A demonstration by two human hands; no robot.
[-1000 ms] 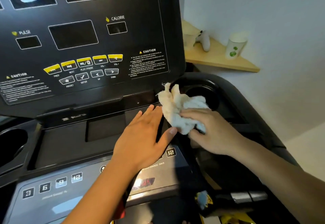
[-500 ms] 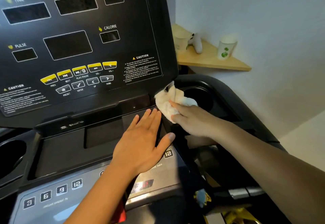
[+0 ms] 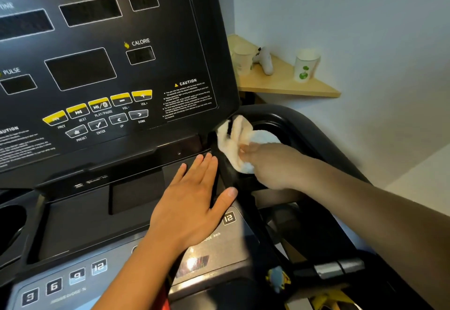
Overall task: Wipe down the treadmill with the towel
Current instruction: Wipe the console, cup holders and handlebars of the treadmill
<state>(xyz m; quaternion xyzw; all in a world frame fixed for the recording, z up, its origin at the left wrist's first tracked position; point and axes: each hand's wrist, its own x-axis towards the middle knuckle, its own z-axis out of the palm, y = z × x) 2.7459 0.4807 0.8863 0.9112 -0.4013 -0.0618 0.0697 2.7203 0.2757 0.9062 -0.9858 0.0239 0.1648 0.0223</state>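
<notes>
While right hand [image 3: 267, 163] bunches the towel [image 3: 239, 143] in curled fingers, it presses it on the treadmill [image 3: 102, 214] console's lower corner, at 2 o'clock from left hand [image 3: 192, 205], which lies flat, fingers spread, on the tray. Judged: wipe under way at this corner only; screen panel, keypad and cup holder [image 3: 270, 124] look left to do.

Wooden corner shelf [image 3: 287, 85], two paper cups [image 3: 305, 67], white game controller [image 3: 264, 60]
</notes>
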